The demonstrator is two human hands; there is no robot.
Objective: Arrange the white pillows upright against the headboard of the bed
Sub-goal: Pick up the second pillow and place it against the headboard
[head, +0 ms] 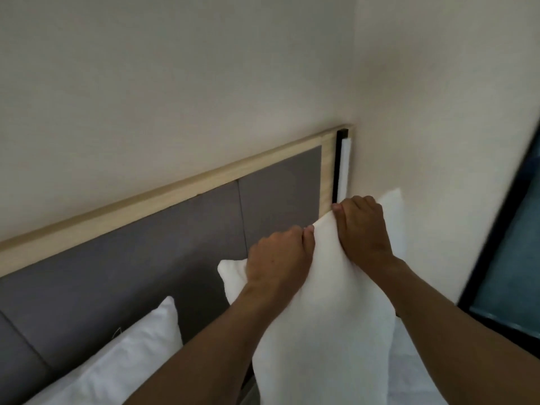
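A white pillow stands on end in front of the right part of the grey padded headboard. My left hand and my right hand both pinch its top edge, close together, and the fabric peaks between them. Its top corners stick out to the left and right of my hands. A second white pillow leans against the headboard at lower left, touching it. The headboard has a pale wooden frame along its top.
A cream wall rises above the headboard and turns a corner at the right. A black bar with a white strip runs down beside the headboard's right end. A dark-framed window is at far right. White bedding lies below.
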